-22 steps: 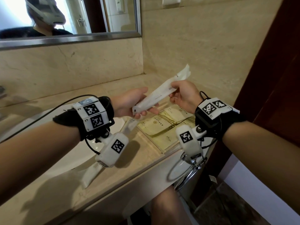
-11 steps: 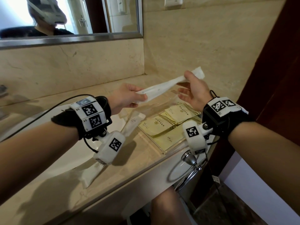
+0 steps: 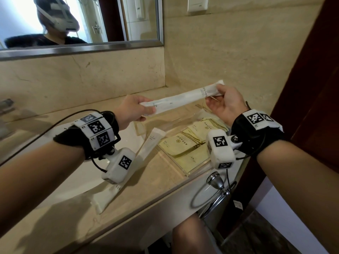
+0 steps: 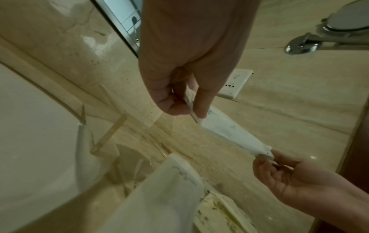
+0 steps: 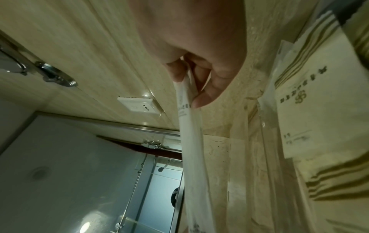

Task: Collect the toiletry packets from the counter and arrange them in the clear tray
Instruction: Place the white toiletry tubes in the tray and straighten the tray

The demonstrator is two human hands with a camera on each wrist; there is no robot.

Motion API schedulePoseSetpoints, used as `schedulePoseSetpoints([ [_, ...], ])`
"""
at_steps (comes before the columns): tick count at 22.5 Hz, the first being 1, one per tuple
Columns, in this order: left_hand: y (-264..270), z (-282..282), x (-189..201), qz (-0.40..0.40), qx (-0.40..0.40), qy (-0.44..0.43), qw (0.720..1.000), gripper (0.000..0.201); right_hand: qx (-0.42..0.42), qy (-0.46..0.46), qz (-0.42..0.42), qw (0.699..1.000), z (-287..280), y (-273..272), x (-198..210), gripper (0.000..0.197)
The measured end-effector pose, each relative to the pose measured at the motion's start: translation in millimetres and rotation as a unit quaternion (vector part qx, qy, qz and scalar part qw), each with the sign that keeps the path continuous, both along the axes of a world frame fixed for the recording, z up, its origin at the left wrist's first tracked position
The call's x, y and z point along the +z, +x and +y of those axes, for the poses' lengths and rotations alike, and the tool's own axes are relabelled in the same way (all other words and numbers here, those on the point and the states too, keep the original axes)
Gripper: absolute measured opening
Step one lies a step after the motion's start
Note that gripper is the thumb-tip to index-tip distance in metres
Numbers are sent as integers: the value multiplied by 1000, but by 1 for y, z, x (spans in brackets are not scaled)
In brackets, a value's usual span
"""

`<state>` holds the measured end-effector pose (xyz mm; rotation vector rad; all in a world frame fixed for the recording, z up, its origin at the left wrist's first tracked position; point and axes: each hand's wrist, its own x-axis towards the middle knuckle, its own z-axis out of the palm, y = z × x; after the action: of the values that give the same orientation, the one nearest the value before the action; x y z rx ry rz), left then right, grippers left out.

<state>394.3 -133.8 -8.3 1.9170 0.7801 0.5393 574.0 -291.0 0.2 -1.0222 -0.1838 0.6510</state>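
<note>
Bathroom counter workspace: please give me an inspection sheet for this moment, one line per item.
Surface: beige marble counter with a white sink at its left.
Job's things: clear tray holding yellow toiletry packets; long white packet held in the air above the tray; two more white packets on the counter.
Clutter: nothing seen.
Hands: left hand pinches one end of the long white packet, right hand pinches the other end.
Cables: black cable running from the left wrist band across the counter.
Surroundings: mirror, wall socket, chrome towel ring under the counter edge, dark wooden door at the right.
</note>
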Motion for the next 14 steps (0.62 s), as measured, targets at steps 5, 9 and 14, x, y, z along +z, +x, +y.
schedulePoseSetpoints([
  [5,-4,3,-2,-20,21,23,999,23,-3,4,-37,999,-5,1,0,27],
  [9,-8,-3,-1,5,27,41,999,8,-25,-44,-97,994,-2,3,-3,25],
  [14,3,-25,32,29,-8,86,996,19,-55,-118,-235,963,15,1,24,23],
])
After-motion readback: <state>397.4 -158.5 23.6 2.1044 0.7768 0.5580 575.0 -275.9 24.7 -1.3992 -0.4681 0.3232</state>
